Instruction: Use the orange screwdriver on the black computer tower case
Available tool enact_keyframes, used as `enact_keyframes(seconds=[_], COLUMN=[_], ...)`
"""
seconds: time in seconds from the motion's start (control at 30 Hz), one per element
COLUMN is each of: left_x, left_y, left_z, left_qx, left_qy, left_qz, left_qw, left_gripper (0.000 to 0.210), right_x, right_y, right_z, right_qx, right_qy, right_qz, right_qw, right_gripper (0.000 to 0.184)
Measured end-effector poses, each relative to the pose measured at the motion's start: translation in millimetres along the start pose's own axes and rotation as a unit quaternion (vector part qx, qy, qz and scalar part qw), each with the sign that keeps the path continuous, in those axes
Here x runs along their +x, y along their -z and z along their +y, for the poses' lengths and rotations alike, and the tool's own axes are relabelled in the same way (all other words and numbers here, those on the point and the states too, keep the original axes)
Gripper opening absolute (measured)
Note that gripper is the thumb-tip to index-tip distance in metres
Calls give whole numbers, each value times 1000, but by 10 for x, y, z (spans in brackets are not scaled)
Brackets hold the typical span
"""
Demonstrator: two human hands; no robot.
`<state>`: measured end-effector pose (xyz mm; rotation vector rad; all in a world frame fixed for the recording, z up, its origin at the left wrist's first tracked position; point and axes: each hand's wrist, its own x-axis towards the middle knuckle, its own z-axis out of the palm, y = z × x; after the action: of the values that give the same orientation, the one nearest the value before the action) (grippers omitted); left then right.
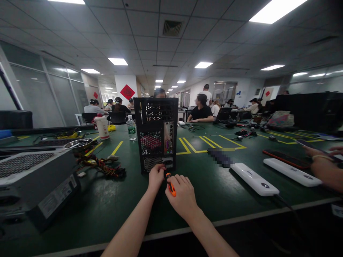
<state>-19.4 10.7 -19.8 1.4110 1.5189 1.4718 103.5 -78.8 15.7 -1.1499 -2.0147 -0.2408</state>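
A black computer tower case (158, 125) stands upright in front of me with its back panel toward me. Low in that panel sits a power supply (154, 163) with a perforated face and a socket. My right hand (183, 196) is closed around an orange and black screwdriver (171, 185), which points up at the bottom of the case. Just left of its front end, my left hand (157, 176) has its fingers pinched together at the lower edge of the panel. Whatever lies between them is too small to name, and the screwdriver's tip cannot be made out.
A loose grey power supply (40, 189) lies at left beside bundled cables (104, 166). Behind are a metal bowl (79, 143), a cup (102, 127) and a water bottle (131, 128). White power banks (254, 179) lie at right, near another person's hand (324, 166).
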Motion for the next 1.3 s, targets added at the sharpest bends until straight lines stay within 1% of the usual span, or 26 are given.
enact_keyframes(seconds=[0.1, 0.17, 0.3, 0.37, 0.43, 0.53, 0.6, 0.67, 0.73, 0.83, 0.9, 0.97, 1.03, 1.1, 1.23, 1.3], left_x=[14, 11, -7, -12, -13, -12, -16, -23, -31, -41, -46, -49, -53, -56, -59, -62], left_y=[-3, 1, 4, 3, 0, -1, 1, 6, 11, 16, 17, 17, 17, 19, 29, 31], left_z=[-21, -9, 41, 62, 75, 83, 88, 98, 113, 136, 148, 157, 164, 168, 170, 173], left_qx=[-45, -68, -104, -116, -121, -127, -127, -126, -129, -133, -133, -133, -133, -134, -133, -137], left_qy=[9, 18, 39, 54, 64, 64, 63, 63, 61, 63, 66, 68, 68, 66, 60, 66], left_qz=[-10, -13, -19, -19, -17, -13, -9, -6, -6, -9, -12, -11, -8, -9, -13, -13], left_qw=[999, 997, 994, 992, 990, 990, 990, 990, 990, 989, 989, 989, 989, 989, 989, 988], left_gripper=[22, 22, 21, 22, 21, 20, 20, 19, 19, 19, 19, 19, 19, 19, 22, 23], right_x=[7, 15, 19, 13, 8, 7, 11, 16, 19, 15, 11, 7, 6, 6, 19, 29], right_y=[12, 23, 30, 26, 24, 27, 33, 36, 34, 23, 20, 23, 32, 42, 50, 45], right_z=[-23, -28, -7, 9, 19, 18, 11, 6, 7, 18, 23, 23, 16, 6, -16, -17], right_qx=[1, 8, 44, 53, 53, 47, 42, 41, 47, 64, 63, 48, 31, 19, 18, 26], right_qy=[18, 18, -31, -47, -34, -3, 7, 10, -1, -46, -55, -29, 8, 32, 32, 20], right_qz=[-5, -6, -3, -4, -5, -11, -13, -14, -16, -22, -27, -31, -31, -30, -32, -34], right_qw=[1000, 1000, 999, 997, 998, 999, 999, 999, 999, 997, 996, 998, 999, 999, 999, 999], right_gripper=[8, 8, 19, 16, 12, 14, 14, 9, 11, 21, 19, 13, 14, 16, 6, 9])
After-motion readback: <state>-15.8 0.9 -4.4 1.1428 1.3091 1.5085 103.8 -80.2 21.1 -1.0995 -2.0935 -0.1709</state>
